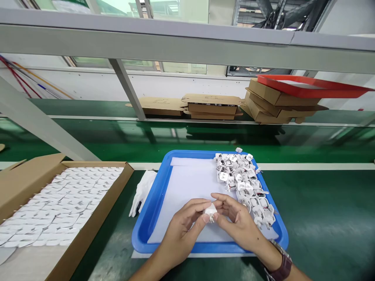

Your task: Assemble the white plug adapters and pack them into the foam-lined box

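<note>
Over the blue tray, both my hands pinch one small white plug with metal prongs facing me. My left hand closes on it from the left with thumb and fingertips. From the other side my right hand, with a watch on its wrist, grips it between thumb and fingers. A heap of similar white plug parts, some with small wires showing, fills the tray's right side. White lining covers the tray's bottom.
At left stands an open cardboard box with rows of white pieces. A white glove lies beside the tray. Behind the green belt are flat cardboard boxes and a red tray. A metal rail crosses above.
</note>
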`<action>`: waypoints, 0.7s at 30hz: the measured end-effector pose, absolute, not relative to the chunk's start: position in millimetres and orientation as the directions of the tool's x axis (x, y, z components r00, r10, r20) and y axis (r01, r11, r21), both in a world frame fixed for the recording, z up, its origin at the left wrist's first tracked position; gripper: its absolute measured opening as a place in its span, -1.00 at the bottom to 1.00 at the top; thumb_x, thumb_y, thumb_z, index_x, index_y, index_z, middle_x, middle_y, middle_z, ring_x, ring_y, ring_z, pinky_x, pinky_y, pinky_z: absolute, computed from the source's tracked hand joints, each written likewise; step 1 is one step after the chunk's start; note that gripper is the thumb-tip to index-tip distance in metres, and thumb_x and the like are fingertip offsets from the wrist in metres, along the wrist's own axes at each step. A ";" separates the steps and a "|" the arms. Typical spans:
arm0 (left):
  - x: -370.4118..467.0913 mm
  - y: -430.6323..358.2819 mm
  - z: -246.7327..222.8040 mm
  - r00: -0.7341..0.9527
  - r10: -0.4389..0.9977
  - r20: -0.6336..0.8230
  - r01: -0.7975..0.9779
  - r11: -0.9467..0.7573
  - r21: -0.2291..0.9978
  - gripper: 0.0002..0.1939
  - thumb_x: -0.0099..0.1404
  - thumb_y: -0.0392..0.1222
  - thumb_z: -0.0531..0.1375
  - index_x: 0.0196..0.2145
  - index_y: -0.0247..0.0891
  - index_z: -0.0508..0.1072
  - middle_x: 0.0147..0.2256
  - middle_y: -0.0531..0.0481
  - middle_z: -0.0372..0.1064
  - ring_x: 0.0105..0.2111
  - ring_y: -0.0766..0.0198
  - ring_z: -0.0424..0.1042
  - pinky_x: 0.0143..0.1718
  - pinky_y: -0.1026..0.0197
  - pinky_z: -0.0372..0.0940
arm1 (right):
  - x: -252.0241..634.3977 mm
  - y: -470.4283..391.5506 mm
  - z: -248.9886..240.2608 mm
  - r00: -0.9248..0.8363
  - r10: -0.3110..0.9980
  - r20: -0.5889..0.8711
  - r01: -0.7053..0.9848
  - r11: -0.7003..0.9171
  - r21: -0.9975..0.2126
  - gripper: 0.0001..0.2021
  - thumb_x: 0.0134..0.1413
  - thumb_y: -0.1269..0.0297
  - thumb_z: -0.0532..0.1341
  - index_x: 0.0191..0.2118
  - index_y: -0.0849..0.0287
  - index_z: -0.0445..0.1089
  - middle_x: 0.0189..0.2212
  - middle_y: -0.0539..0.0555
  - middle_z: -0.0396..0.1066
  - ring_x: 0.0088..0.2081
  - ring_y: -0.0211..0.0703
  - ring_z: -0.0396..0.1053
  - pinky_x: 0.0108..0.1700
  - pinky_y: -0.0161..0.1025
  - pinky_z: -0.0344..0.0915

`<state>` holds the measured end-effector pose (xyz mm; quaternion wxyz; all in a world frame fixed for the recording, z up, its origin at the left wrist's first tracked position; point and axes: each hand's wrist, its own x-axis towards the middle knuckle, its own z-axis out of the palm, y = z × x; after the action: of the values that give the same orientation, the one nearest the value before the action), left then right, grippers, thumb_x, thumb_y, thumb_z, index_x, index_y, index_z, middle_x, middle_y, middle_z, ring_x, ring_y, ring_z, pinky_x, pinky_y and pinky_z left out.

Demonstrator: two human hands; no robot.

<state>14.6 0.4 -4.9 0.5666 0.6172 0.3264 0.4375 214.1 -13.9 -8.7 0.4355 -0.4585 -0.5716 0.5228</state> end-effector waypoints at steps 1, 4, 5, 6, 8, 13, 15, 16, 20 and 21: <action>13.8 0.4 -4.7 0.430 0.889 0.155 -0.083 -0.132 0.988 -0.70 0.47 -0.21 0.19 0.10 -0.06 0.55 0.11 -0.14 0.43 0.15 0.08 0.45 0.16 0.10 0.41 | 214.3 -12.8 -8.7 -0.198 0.980 0.022 0.061 0.034 -0.998 -0.45 0.25 -0.08 0.30 0.23 0.10 0.35 -0.08 0.14 0.53 0.01 -0.04 0.52 0.16 0.02 0.45; 11.6 -0.6 -9.3 0.481 0.869 0.115 0.008 -0.136 0.991 -0.49 0.40 -0.25 0.25 0.26 0.03 0.40 0.28 -0.12 0.27 0.26 0.02 0.34 0.22 0.06 0.37 | 213.7 -11.4 -8.4 -0.192 0.981 0.017 0.039 0.025 -0.999 -0.46 0.25 -0.09 0.29 0.21 0.10 0.36 -0.10 0.14 0.53 -0.01 -0.04 0.53 0.12 -0.01 0.46; 11.6 -1.0 -12.2 0.469 0.876 0.110 0.059 -0.155 0.986 -0.41 0.35 -0.26 0.29 0.29 0.06 0.37 0.29 -0.11 0.24 0.26 0.01 0.34 0.20 0.06 0.39 | 213.3 -11.4 -8.2 -0.191 0.982 0.011 0.034 0.018 -0.999 -0.47 0.25 -0.09 0.30 0.21 0.10 0.36 -0.10 0.13 0.53 -0.02 -0.04 0.53 0.11 -0.02 0.47; 11.9 -1.3 -15.2 0.445 0.889 0.112 0.112 -0.180 0.977 -0.37 0.32 -0.28 0.31 0.29 0.08 0.36 0.29 -0.11 0.23 0.24 0.00 0.36 0.17 0.07 0.42 | 212.9 -11.7 -8.1 -0.194 0.981 0.001 0.032 0.008 -0.999 -0.48 0.25 -0.08 0.30 0.20 0.09 0.37 -0.11 0.13 0.53 -0.03 -0.04 0.54 0.09 -0.03 0.47; 13.3 -1.4 -20.4 0.391 0.909 0.144 0.190 -0.232 0.954 -0.42 0.31 -0.28 0.30 0.25 0.06 0.40 0.20 -0.14 0.29 0.13 0.03 0.44 0.06 0.09 0.48 | 212.8 -12.0 -8.4 -0.200 0.980 -0.018 0.037 -0.011 -0.999 -0.52 0.29 -0.06 0.28 0.19 0.06 0.38 -0.12 0.11 0.54 -0.04 -0.04 0.54 0.09 -0.03 0.47; 17.9 1.6 -21.2 0.363 0.907 0.213 0.142 -0.280 0.949 -0.58 0.38 -0.25 0.22 0.17 -0.08 0.40 0.03 -0.12 0.41 0.03 0.10 0.50 0.06 0.09 0.47 | 215.4 -10.0 -11.5 -0.167 0.984 -0.053 0.085 -0.039 -0.996 -0.55 0.36 -0.10 0.18 0.16 0.07 0.42 -0.12 0.11 0.57 -0.01 0.01 0.52 0.16 0.06 0.42; 19.0 2.9 -18.2 0.359 0.912 0.200 0.127 -0.260 0.957 -0.63 0.38 -0.25 0.22 0.13 -0.12 0.40 0.02 -0.12 0.45 0.03 0.10 0.51 0.08 0.08 0.45 | 215.4 -8.8 -12.1 -0.159 0.986 -0.055 0.100 -0.039 -0.994 -0.53 0.35 -0.12 0.18 0.16 0.08 0.43 -0.10 0.13 0.58 -0.01 0.03 0.53 0.17 0.08 0.42; 18.7 3.1 -15.9 0.355 0.914 0.195 0.144 -0.259 0.955 -0.65 0.38 -0.26 0.22 0.11 -0.14 0.41 0.01 -0.11 0.47 0.01 0.11 0.52 0.07 0.08 0.45 | 215.0 -8.7 -11.9 -0.153 0.987 -0.054 0.112 -0.037 -0.993 -0.53 0.34 -0.13 0.19 0.15 0.08 0.44 -0.07 0.14 0.58 0.00 0.05 0.53 0.17 0.08 0.42; 3.0 -2.4 5.8 0.293 0.909 0.298 0.280 -0.379 0.882 -0.62 0.30 -0.33 0.25 0.07 -0.17 0.45 -0.01 -0.13 0.48 -0.05 0.12 0.50 0.01 0.11 0.43 | 214.0 -12.2 -11.5 -0.125 0.990 -0.067 0.159 -0.046 -0.986 -0.49 0.24 -0.18 0.25 0.09 0.09 0.50 -0.02 0.18 0.61 0.05 0.13 0.55 0.19 0.06 0.43; -6.4 -4.9 14.9 0.255 0.903 0.345 0.313 -0.415 0.854 -0.61 0.28 -0.33 0.26 0.07 -0.17 0.46 -0.01 -0.13 0.46 -0.06 0.13 0.49 -0.02 0.13 0.43 | 215.7 -13.0 -12.7 -0.114 0.990 -0.084 0.175 -0.063 -0.983 -0.48 0.21 -0.20 0.27 0.08 0.08 0.51 -0.02 0.18 0.61 0.06 0.15 0.55 0.19 0.04 0.43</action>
<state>-6.4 -4.9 14.9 0.3359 0.7175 0.4238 0.4391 215.7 -13.0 -12.7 0.4054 -0.5280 -0.5516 0.5026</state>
